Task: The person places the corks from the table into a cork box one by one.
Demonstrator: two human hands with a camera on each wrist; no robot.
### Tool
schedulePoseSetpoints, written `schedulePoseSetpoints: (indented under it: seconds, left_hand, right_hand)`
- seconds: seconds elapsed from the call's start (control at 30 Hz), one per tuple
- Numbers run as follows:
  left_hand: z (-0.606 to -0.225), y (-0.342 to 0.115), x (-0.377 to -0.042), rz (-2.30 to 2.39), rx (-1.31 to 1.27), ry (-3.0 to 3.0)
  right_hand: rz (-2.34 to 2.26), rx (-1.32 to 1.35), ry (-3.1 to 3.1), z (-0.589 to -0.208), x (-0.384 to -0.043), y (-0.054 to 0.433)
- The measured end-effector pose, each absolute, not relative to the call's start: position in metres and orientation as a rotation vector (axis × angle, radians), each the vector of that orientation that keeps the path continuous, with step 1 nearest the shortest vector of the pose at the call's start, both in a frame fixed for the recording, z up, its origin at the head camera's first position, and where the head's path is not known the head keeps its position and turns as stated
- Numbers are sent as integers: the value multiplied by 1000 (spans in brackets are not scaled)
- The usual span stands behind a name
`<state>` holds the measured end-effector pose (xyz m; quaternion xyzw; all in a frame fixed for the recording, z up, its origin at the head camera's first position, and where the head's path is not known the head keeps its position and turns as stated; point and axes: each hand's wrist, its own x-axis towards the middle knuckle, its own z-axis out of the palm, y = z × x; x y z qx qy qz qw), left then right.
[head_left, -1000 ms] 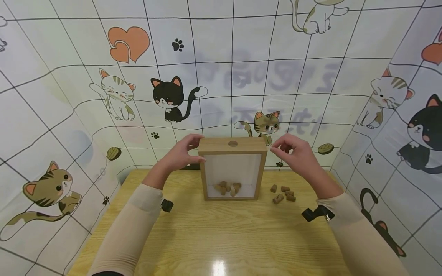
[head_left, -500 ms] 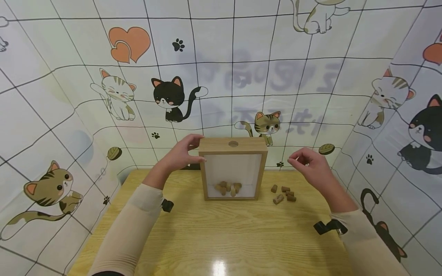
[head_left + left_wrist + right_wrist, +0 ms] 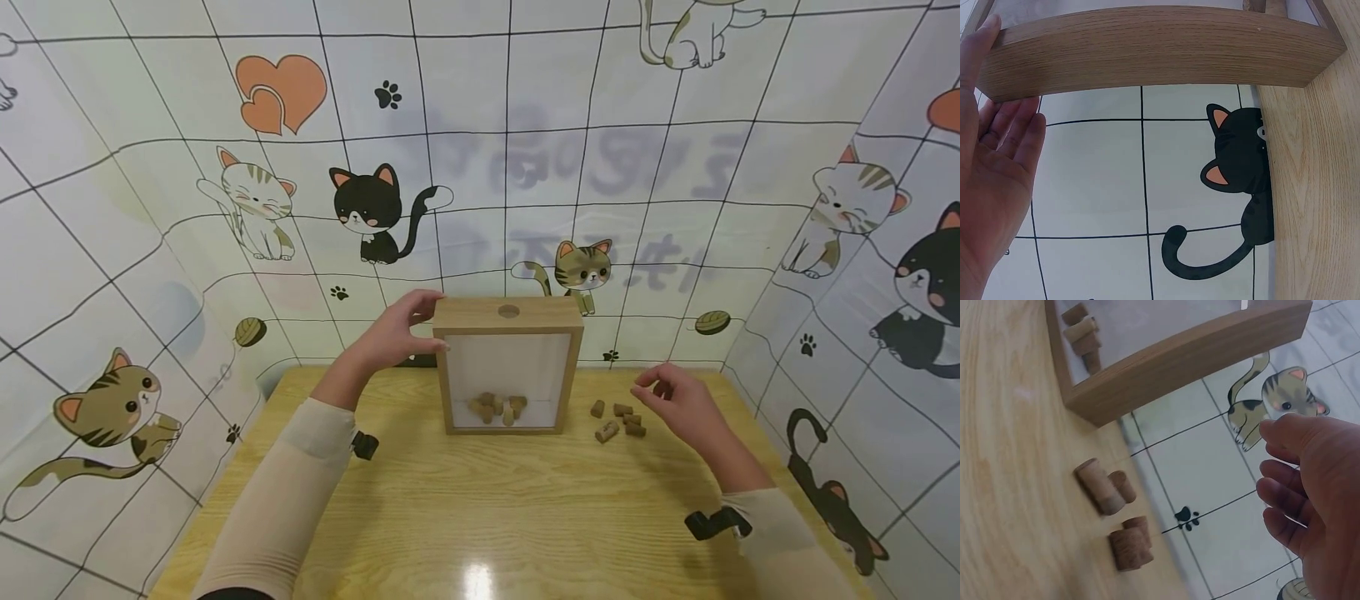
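A shallow wooden box (image 3: 507,322) with a clear front and a round hole (image 3: 508,311) in its top stands upright on the table. Several corks (image 3: 508,415) lie at the bottom inside it. My left hand (image 3: 393,335) grips the box's upper left side, thumb at the front edge and fingers behind. In the left wrist view that hand (image 3: 999,156) shows at the box's wooden side. To the right of the box, several loose corks (image 3: 607,432) lie in a small group. My right hand (image 3: 678,402) hovers just right of them, holding nothing, fingers loosely curled.
The wooden table (image 3: 480,500) reaches from the box toward me. Behind it and on both sides hangs a white gridded sheet (image 3: 465,183) printed with cats, hearts and paws. A dark strap mount (image 3: 717,523) sits on my right wrist.
My right hand has moved away from the box's upper right corner, going right and down toward the loose corks. My left hand and the box have stayed put.
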<state>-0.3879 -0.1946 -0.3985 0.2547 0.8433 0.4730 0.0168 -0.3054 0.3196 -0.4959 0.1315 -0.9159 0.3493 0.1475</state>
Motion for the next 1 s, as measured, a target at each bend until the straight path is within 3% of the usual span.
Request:
schedulePoseSetpoints:
  seconds: [1.0]
  left_hand:
    - [-398,-193,-386,1456,789,2641]
  right_hand:
    - [1117,256,-2827,-585,-307,342]
